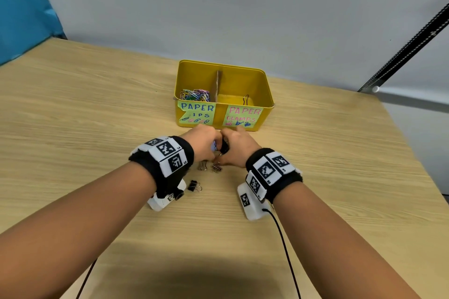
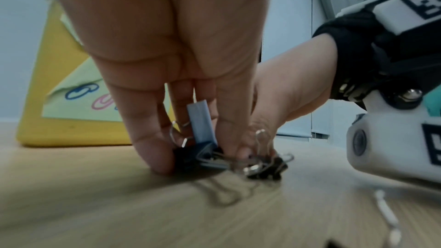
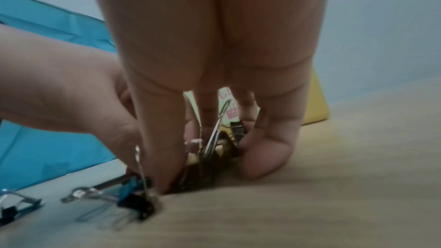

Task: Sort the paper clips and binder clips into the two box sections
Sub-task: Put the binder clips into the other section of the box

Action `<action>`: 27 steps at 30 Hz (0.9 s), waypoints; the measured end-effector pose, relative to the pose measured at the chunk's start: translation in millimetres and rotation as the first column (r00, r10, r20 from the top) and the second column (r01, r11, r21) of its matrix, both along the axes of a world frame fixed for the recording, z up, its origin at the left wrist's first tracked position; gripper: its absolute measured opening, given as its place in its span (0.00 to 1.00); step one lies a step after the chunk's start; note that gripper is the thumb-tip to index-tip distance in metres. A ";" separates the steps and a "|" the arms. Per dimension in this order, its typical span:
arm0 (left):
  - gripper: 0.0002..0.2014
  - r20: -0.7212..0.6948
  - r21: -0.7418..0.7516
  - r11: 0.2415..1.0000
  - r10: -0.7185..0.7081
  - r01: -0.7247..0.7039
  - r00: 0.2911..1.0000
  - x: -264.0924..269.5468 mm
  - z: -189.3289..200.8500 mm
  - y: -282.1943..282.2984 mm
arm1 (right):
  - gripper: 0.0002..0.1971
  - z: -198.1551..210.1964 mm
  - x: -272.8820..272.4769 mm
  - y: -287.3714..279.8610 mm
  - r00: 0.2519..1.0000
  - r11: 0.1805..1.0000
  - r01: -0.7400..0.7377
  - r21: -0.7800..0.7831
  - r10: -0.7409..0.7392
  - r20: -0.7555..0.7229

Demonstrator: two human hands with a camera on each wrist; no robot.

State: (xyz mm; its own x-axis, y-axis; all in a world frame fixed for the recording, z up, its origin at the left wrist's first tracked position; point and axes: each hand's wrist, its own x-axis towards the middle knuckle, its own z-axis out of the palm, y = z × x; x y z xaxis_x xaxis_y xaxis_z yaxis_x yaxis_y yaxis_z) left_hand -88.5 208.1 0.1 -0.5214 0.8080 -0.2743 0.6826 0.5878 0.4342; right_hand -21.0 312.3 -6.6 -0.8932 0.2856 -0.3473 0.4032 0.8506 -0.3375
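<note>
A lone binder clip (image 1: 195, 185) lies nearest on the desk (image 1: 73, 128). Beyond it, the left hand (image 1: 202, 139) and right hand (image 1: 237, 147) pinch a bunch of binder clips (image 2: 238, 159) (one blue). Toward the far edge, the yellow box (image 1: 223, 124) holds paper clips (image 1: 194, 95) left, one clamp (image 1: 246, 99) right.

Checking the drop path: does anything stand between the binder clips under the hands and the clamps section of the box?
Nothing visible. The clips lie just before the box; its near wall must be cleared, and the clamps section is open-topped, holding one clip.
</note>
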 end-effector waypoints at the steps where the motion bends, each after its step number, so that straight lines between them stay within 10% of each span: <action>1: 0.12 0.010 0.017 1.000 0.008 -0.008 1.000 -1.3 0.1 -2.5 | 0.22 0.0 -0.8 -2.4 1.000 1.000 -0.019 0.008 0.019 -0.008; 10: 0.12 0.109 0.071 0.992 0.096 -0.104 0.989 -6.3 8.6 -26.2 | 0.14 9.4 21.8 11.6 0.999 0.994 0.018 -0.107 -0.022 -0.037; 17: 0.11 0.133 0.373 0.918 0.091 -0.135 0.987 -10.0 74.2 -7.0 | 0.15 77.9 19.3 33.0 0.895 0.900 0.076 -0.429 -0.251 -0.370; 22: 0.15 0.036 0.503 0.836 0.230 -0.217 0.972 -27.8 95.1 39.8 | 0.16 88.7 -17.8 49.9 0.725 0.930 0.210 -0.302 -0.355 -0.590; 27: 0.19 0.102 0.373 0.906 0.175 -0.200 0.979 -40.4 77.8 52.3 | 0.19 74.9 -28.0 55.2 0.785 0.937 0.270 -0.222 -0.348 -0.513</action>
